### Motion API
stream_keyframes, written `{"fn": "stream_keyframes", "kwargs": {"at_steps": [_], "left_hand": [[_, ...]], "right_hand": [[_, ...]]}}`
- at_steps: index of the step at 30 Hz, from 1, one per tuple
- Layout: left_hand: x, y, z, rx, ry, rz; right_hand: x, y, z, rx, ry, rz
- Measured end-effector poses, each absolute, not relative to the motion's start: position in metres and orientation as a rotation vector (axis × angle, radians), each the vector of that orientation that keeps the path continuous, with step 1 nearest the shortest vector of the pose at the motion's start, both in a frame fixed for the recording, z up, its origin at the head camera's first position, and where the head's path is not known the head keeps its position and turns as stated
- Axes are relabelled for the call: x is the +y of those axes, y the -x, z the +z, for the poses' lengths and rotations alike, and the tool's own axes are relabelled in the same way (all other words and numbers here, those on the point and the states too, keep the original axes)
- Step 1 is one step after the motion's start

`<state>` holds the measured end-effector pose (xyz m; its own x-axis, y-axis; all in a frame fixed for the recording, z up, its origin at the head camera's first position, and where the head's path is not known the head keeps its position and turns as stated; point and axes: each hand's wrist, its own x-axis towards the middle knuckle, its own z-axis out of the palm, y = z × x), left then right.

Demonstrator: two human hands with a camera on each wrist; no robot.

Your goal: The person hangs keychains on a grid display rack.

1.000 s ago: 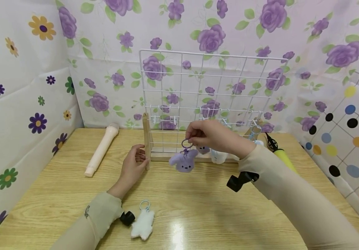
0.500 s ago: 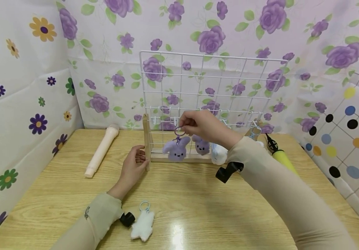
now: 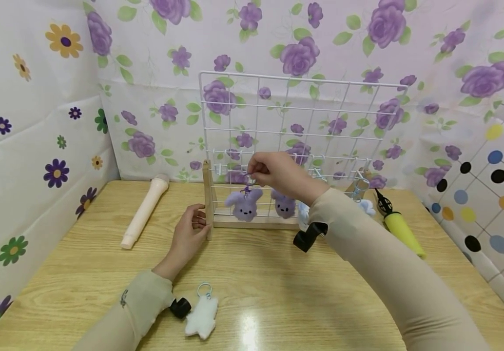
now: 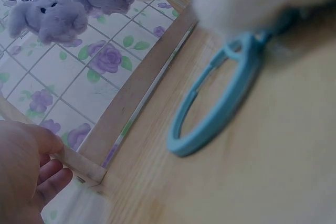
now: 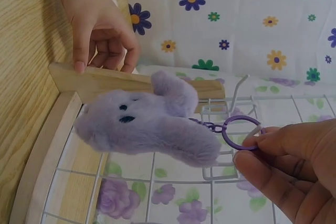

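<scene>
My right hand [image 3: 280,170] pinches the purple key ring [image 5: 224,134] of a purple plush rabbit keychain [image 3: 245,207] between thumb and fingertips. The plush hangs in front of a white wire grid rack [image 3: 298,132], close to its hooks. A white hook end shows at the ring in the right wrist view; whether it passes through is hard to tell. My left hand [image 3: 187,231] grips the rack's wooden side support [image 5: 115,81], thumb on one side and fingers on the other. Beside it on the rack hangs a second purple plush keychain [image 3: 283,205].
A white plush keychain [image 3: 202,317] with a blue ring lies on the table [image 3: 278,292] near the left wrist. A pale microphone-shaped thing [image 3: 145,212] lies at left, a yellow hand pump [image 3: 403,234] at right. Blue-and-white plush [image 3: 367,207] hangs at the rack's right, partly hidden by my arm.
My right hand has moved left and up with the purple plush keychain, nearer the left hooks of the rack. My left hand has stayed on the wooden support.
</scene>
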<state>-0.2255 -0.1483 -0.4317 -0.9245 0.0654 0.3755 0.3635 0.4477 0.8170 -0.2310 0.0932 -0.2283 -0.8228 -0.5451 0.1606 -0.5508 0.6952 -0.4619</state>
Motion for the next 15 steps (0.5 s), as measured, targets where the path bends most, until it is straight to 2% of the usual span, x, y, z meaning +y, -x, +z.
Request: {"fn": "stream_keyframes", "kwargs": {"at_steps": [15], "left_hand": [[-0.1482, 0.2260, -0.4326, -2.406, 0.375, -1.448]], "right_hand": [[0.0885, 0.2374, -0.2301, -2.893, -0.923, 0.722]]}}
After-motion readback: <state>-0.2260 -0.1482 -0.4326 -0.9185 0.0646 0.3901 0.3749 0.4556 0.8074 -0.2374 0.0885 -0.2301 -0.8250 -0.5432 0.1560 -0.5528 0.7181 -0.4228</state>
